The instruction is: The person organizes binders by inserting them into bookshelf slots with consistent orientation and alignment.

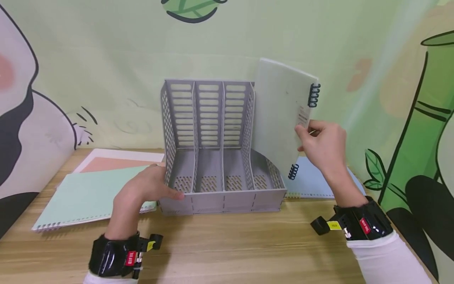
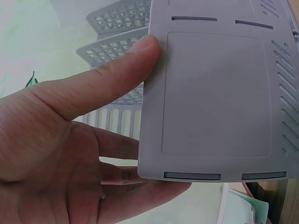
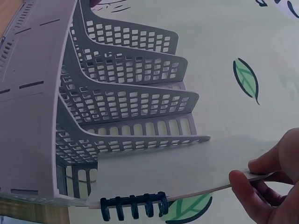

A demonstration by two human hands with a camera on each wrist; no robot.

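A grey file organizer (image 1: 237, 202) with upright perforated dividers stands on the table. At its front left corner my left hand (image 1: 143, 187) grips the wall, thumb over the front edge and fingers around the side, as the left wrist view shows. My right hand (image 1: 324, 144) pinches the outer edge of a pale spiral notebook (image 1: 278, 114) between thumb and fingers. The notebook is held upright, its dark coil binding (image 3: 135, 203) facing right. Its lower part overlaps the organizer's rightmost compartment (image 1: 260, 181), close beside the last divider (image 3: 149, 140).
Left of the organizer lie a mint green spiral notebook (image 1: 85, 195), a salmon one (image 1: 110, 163) and a white one (image 1: 97, 154), overlapping. A blue spiral notebook (image 1: 315, 183) lies to the right. Behind the table (image 1: 227, 248) hangs a printed green backdrop (image 1: 117, 71).
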